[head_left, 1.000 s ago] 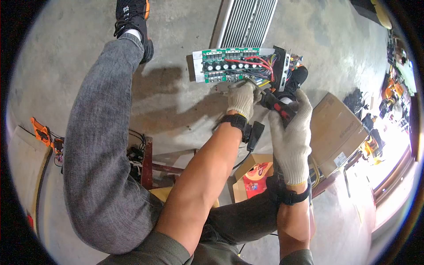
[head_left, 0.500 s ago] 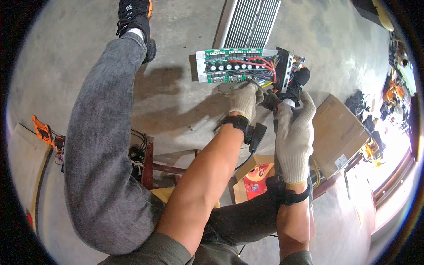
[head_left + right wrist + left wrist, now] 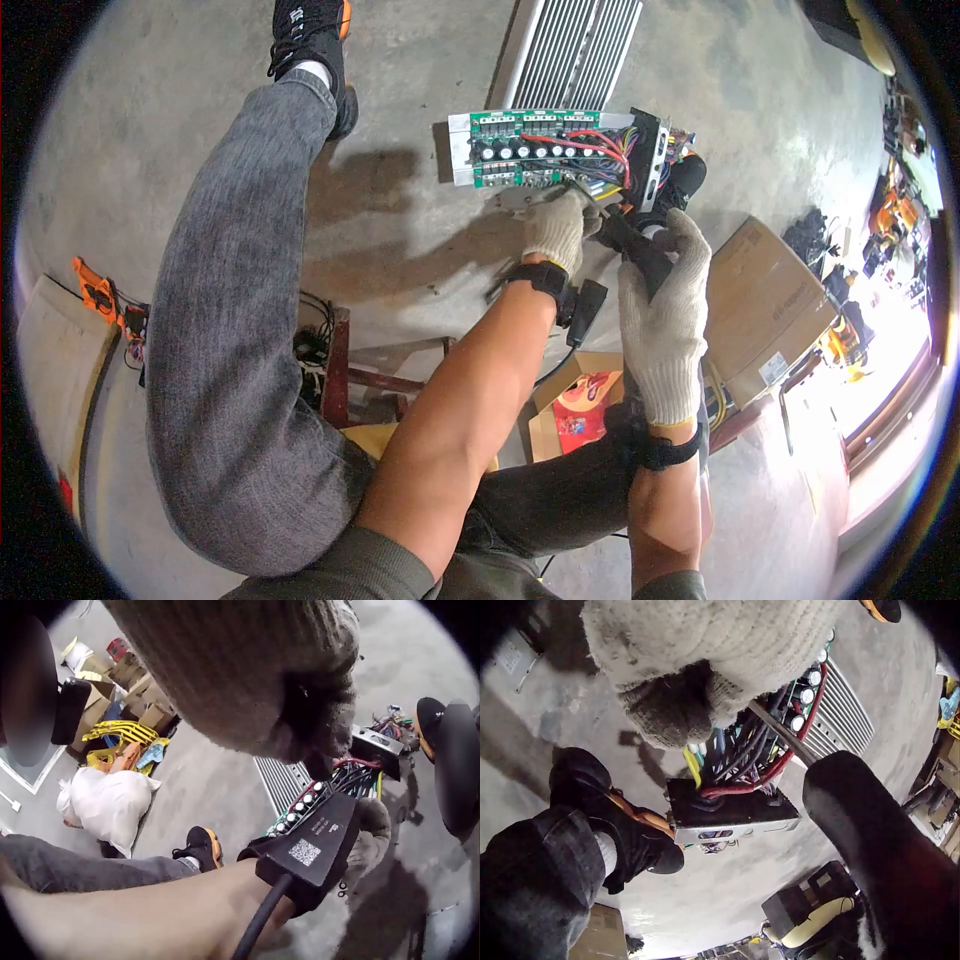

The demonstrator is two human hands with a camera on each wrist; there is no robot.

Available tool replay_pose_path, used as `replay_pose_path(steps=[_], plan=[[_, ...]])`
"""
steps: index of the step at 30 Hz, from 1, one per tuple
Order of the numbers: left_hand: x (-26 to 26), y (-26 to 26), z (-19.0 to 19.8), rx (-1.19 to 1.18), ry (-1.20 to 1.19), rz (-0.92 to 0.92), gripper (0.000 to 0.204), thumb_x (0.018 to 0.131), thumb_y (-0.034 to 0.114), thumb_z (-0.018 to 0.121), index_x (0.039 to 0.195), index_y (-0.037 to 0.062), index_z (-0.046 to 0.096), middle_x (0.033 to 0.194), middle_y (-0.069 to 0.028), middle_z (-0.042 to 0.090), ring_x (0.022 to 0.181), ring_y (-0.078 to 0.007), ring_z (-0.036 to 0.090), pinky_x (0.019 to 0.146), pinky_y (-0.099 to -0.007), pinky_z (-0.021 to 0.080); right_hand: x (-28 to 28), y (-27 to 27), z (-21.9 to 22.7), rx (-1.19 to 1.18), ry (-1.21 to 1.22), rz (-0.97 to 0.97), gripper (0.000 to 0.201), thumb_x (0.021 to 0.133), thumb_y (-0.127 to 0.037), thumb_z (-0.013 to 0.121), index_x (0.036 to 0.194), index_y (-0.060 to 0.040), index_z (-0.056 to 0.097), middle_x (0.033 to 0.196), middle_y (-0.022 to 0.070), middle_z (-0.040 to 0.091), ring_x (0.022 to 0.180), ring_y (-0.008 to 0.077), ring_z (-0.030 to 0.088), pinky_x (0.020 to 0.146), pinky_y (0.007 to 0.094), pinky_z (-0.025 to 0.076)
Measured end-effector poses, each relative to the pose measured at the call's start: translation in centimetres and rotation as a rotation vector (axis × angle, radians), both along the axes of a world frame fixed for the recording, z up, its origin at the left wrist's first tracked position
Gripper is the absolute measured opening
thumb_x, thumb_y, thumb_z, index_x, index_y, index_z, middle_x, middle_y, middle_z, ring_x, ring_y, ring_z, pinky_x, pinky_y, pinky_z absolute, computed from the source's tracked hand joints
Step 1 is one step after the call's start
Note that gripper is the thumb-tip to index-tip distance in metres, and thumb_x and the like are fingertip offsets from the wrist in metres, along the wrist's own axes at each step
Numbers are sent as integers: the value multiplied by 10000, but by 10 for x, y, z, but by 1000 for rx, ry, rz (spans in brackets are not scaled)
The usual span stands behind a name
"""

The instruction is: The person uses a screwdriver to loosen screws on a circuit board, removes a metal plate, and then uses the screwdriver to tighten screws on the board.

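A green circuit board (image 3: 548, 128) with a row of capacitors sits on a pale metal base. Red and black wires (image 3: 612, 155) run from it to an end plate (image 3: 655, 165) with a silvery face. My gloved left hand (image 3: 553, 232) grips the board's near edge beside the wires, its fingertips partly hidden. In my gloved right hand (image 3: 665, 330) is a screwdriver with a dark handle (image 3: 870, 795), held between thumb and fingers. Its metal shaft (image 3: 784, 733) points at the wires and passes right by the left hand's fingers in the left wrist view.
A ribbed metal housing (image 3: 575, 55) lies behind the board. Close to the end plate is a black shoe (image 3: 684, 180). A cardboard box (image 3: 765, 305) stands at the right, and an open carton (image 3: 545, 425) sits below the hands.
My right hand has turned the screwdriver, so the red part of its handle no longer shows. My left hand keeps its place at the board's edge. The head view has shifted slightly.
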State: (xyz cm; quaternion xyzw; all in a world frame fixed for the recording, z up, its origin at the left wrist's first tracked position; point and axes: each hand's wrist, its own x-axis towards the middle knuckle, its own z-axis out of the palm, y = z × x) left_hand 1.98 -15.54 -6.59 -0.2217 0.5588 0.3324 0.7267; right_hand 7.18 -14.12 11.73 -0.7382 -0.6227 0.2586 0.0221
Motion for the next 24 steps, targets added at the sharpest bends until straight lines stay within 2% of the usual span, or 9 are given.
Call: replay_pose_path(steps=[2,4,8,14,15,17,20,23,24], plan=[[1,-2,-1,-6,-7,-7,105,920,115,642,932,61,731,799,-58,721,631,-155,677,573,-291,568,-4,5,1,18,30,8,562,958,-114,714,1427,11,430,1194,248,657,1067,364,701,894,417,562],[0,-2,1,-12,-14,-16,106,924,160,687,951,79,749,836,-38,728,684,-150,675,622,-306,561,-12,16,9,-220,52,-379,561,952,-107,717,1422,9,434,1234,255,633,1071,367,696,910,411,561],[1,-1,2,-11,16,1,119,927,170,684,944,73,750,824,-36,726,665,-160,675,611,-310,560,4,2,3,4,-45,90,526,968,-85,672,1425,11,430,1188,250,658,1039,359,705,884,413,564],[0,-2,1,6,8,-50,127,929,158,662,933,67,750,821,-38,725,671,-153,674,629,-312,560,-17,19,15,-255,2,-403,520,968,-68,659,1428,10,428,1156,243,676,1006,347,714,873,400,562],[1,-2,0,-1,-2,-27,127,929,150,656,927,66,750,821,-38,726,673,-150,676,625,-313,559,-12,15,12,-254,2,-403,520,968,-68,659,1428,10,428,1156,243,676,1006,347,714,873,400,562],[-4,2,3,17,24,-89,129,929,146,654,930,63,752,822,-35,725,671,-151,674,622,-313,556,-4,4,4,64,-69,98,501,991,-92,642,1429,14,423,1046,215,721,948,324,732,847,398,561],[-3,2,6,17,47,-91,131,920,115,621,919,53,737,782,-45,713,619,-149,666,571,-295,555,-10,8,6,-172,-24,-233,532,994,-139,660,1441,16,416,1104,234,708,979,324,727,850,395,562],[-3,6,6,-9,38,-32,133,912,88,594,917,46,720,745,-59,702,567,-148,658,528,-279,561,-17,19,18,-278,10,-346,590,977,-172,696,1458,10,408,1261,279,636,1064,346,700,870,379,557],[-3,6,6,-24,35,-36,131,912,88,596,928,45,719,749,-60,704,565,-151,658,532,-279,564,-12,15,16,-212,-11,-192,608,981,-189,697,1474,-2,395,1295,286,620,1076,348,695,872,378,556]])
